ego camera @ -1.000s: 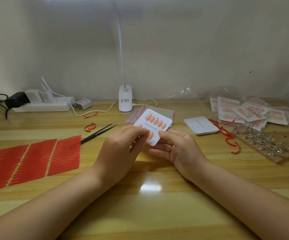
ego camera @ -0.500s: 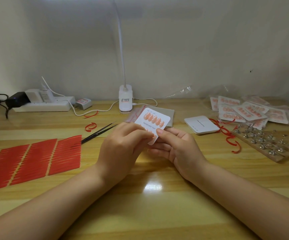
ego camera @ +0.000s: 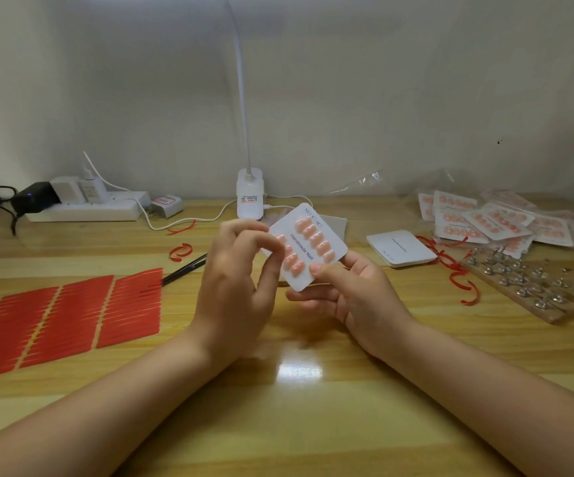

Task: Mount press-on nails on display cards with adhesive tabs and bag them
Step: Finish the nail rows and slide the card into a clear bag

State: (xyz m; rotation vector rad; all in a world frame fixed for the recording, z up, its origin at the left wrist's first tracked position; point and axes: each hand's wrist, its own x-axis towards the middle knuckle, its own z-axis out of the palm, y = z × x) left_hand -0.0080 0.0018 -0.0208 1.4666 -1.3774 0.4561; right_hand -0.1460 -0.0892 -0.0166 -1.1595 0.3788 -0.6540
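I have the card [ego camera: 308,247] lifted off the counter [ego camera: 313,390], tilted so its printed face comes toward me, with two rows of peach nails [ego camera: 315,241] either side of the lettering. My right hand [ego camera: 354,294] carries it: the thumb lies curled on the lower corner of the face and the other fingers are curled up behind the back. My left hand [ego camera: 237,287] works the left row, its fingertips bent in onto the nails there, and they cover part of that row, so I cannot tell whether every nail is seated. The step, as I judge it, is pressing the nails down onto their sticky tabs and checking them before bagging. To do it well I should push straight down on the middle of each nail, with the right fingers backing the card just behind that spot so it doesn't bow. Pushing sideways would skew a nail out of its row. I should keep my right thumb clear of the nearest nail and hold only by the bare edge. The finished cards in clear bags [ego camera: 495,223] are piled at the far right, and the red sheets of tabs [ego camera: 69,318] lie to my left with the tweezers [ego camera: 184,270] just beyond them.
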